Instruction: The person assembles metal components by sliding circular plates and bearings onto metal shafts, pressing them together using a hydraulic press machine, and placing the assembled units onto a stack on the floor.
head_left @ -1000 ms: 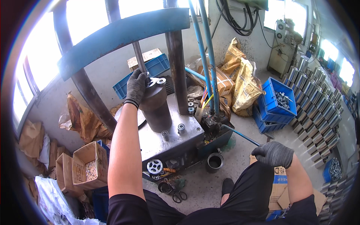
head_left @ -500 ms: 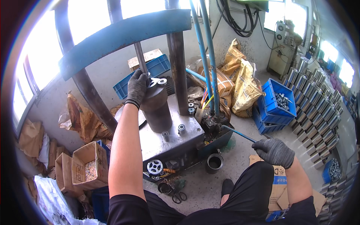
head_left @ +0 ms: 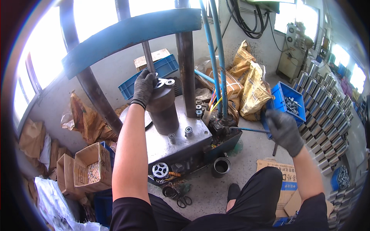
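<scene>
My left hand (head_left: 143, 87), in a dark grey knit glove, is at the top of a dark steel cylinder (head_left: 164, 114) on the press table (head_left: 154, 143). Its fingers curl in at the foot of the steel rod (head_left: 148, 56); what they grip is hidden. Beside them on the cylinder top lie a silver plate (head_left: 160, 82) and a ring-shaped part (head_left: 169, 82). On the right, my gloved right hand (head_left: 285, 133), smeared by motion, is closed at the end of a blue lever (head_left: 250, 129). A dark handle end (head_left: 274, 149) sticks out below the fist.
Small ring-ended parts (head_left: 188, 131) stand on the press table. A blue crossbar (head_left: 131, 38) spans above, between dark columns (head_left: 186, 73). A black cup (head_left: 221, 166) and scissors (head_left: 184, 201) are on the floor. Rightward are a blue crate (head_left: 287, 101) and stacked metal cylinders (head_left: 323, 115).
My right hand has moved up, with the blue lever's end raised from its downward slant to nearly level. My left hand stays at the cylinder top. The view has shifted slightly.
</scene>
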